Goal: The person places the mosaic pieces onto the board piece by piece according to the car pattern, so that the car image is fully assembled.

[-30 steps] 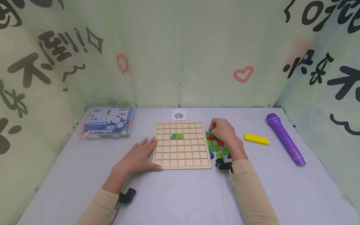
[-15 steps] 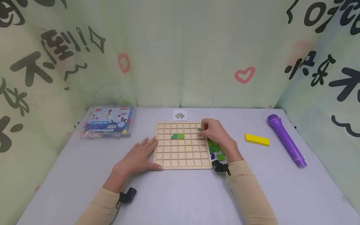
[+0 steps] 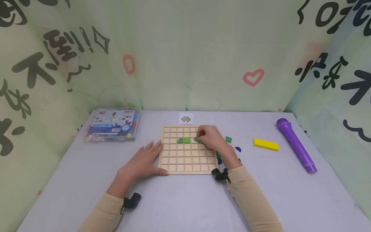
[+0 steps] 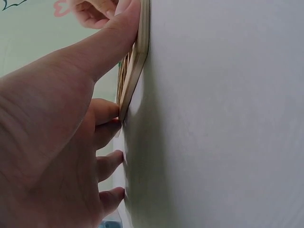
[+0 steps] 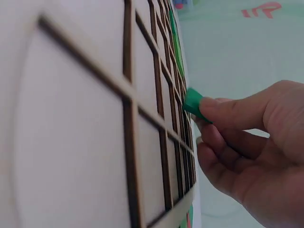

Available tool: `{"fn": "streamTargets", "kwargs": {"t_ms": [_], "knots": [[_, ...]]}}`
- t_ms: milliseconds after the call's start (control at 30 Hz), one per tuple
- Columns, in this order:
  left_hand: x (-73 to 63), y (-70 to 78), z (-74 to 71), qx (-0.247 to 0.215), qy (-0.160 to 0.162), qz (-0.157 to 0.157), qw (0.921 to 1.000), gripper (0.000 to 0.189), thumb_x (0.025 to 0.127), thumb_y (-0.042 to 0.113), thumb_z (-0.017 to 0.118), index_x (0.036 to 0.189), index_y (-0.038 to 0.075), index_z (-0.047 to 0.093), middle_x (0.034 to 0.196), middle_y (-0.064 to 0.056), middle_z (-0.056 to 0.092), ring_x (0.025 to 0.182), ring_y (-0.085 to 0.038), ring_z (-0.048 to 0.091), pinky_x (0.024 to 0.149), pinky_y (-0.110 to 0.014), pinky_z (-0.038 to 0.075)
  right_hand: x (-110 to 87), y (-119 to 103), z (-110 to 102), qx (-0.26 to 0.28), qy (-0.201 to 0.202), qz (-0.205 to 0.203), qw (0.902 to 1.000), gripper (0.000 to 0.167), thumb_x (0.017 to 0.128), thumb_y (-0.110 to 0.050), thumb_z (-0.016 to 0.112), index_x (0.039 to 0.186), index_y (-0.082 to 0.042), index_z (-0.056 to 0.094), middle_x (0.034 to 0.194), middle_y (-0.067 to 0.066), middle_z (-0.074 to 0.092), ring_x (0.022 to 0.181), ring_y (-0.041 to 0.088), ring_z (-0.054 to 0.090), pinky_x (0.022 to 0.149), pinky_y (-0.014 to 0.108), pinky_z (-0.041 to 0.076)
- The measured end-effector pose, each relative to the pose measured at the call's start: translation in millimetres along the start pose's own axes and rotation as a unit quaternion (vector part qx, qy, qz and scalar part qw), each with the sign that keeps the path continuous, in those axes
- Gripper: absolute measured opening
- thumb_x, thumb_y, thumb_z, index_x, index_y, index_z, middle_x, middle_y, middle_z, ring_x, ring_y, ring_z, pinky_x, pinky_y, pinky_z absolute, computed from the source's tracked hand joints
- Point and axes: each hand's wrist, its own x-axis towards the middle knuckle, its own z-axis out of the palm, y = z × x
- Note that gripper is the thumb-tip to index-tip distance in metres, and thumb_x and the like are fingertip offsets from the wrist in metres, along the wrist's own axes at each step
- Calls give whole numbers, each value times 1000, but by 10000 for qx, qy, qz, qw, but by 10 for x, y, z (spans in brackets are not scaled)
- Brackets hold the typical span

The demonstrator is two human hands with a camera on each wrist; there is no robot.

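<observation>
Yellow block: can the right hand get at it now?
Probably yes: nothing tall stands between the right hand and the yellow block, but that hand pinches a green piece, which would likely need setting down first.

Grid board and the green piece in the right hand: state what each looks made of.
Grid board: probably matt, unpainted wood, given its pale face and brown inner edges. Green piece: smooth, perhaps plastic or painted wood; its even colour leaves that open.
</observation>
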Motion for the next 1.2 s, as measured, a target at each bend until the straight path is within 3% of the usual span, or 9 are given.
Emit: {"fn": "streamTargets", "kwargs": {"t_ms": [233, 433, 667, 1033, 1200], "knots": [[14, -6, 10, -17, 46, 56, 10000, 117, 72, 72, 72, 159, 11, 23, 167, -5, 20, 155, -37, 14, 124, -61, 17, -5, -75, 99, -25, 335, -12, 9994, 2, 90, -3, 68, 89, -4, 70, 86, 8, 70, 78, 20, 58, 71, 30, 50], [26, -12, 20, 54, 67, 65, 9999, 117, 72, 72, 72, 159, 10, 24, 167, -5, 20, 155, -37, 15, 123, -61, 18, -31, -157, 132, -334, 165, 177, 9991, 4, 90, -2, 67, 93, -3, 70, 88, 8, 68, 77, 20, 56, 66, 29, 48], [19, -11, 21, 48, 54, 45, 10000, 117, 72, 72, 72, 159, 10, 24, 167, -5, 20, 155, -37, 15, 124, -61, 17, -47, -204, 78, -551, -149, 251, 9981, 16, 90, 5, 60, 98, -3, 71, 97, 10, 71, 83, 21, 59, 72, 30, 52], [17, -22, 23, 71, 27, 8, 10000, 118, 72, 72, 72, 159, 12, 22, 168, -3, 18, 156, -35, 13, 124, -60, 16, -35, -171, 69, -671, -287, 150, 9972, 9, 89, -1, 67, 93, -6, 74, 91, 7, 71, 82, 20, 60, 73, 32, 53], [16, -28, 30, 78, 53, 32, 10000, 117, 72, 73, 72, 159, 12, 22, 168, -3, 18, 156, -35, 13, 124, -60, 17, -25, -152, 71, -663, -375, 184, 9969, 24, 89, 3, 60, 105, -4, 77, 101, 9, 74, 91, 21, 63, 76, 31, 52]]}}
